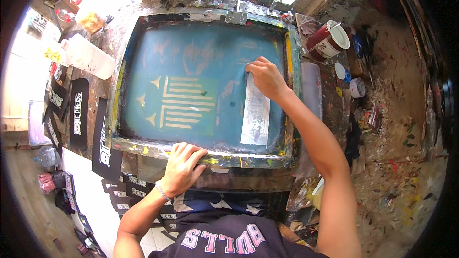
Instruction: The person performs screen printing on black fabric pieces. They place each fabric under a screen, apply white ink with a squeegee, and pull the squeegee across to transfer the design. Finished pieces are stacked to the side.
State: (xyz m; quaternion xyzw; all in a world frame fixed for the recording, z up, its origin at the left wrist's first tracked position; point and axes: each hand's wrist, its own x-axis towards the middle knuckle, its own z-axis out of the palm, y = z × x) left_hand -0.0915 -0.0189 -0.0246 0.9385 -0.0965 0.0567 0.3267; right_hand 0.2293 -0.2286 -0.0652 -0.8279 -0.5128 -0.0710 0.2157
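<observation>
A screen printing frame point(229, 158) lies in front of me, its wooden edges smeared with paint. Its blue-green mesh point(191, 57) carries a pale design point(189, 102) of stripes and star-like shapes. My left hand point(184, 165) rests over the near edge, fingers bent onto the frame and thumb on my side. On the right part of the mesh lies a long whitish strip point(256, 114). My right hand point(267, 79) is at its far end, fingers curled closed. A dark bit shows at the fingertips, but what they hold is hidden.
Metal clamps point(236, 17) stand along the frame's far edge. A dark red paint can point(328, 40) is at the right, beside a small white lid point(340, 70). At the left are a pale plastic bottle point(88, 57) and black printed pieces point(79, 113).
</observation>
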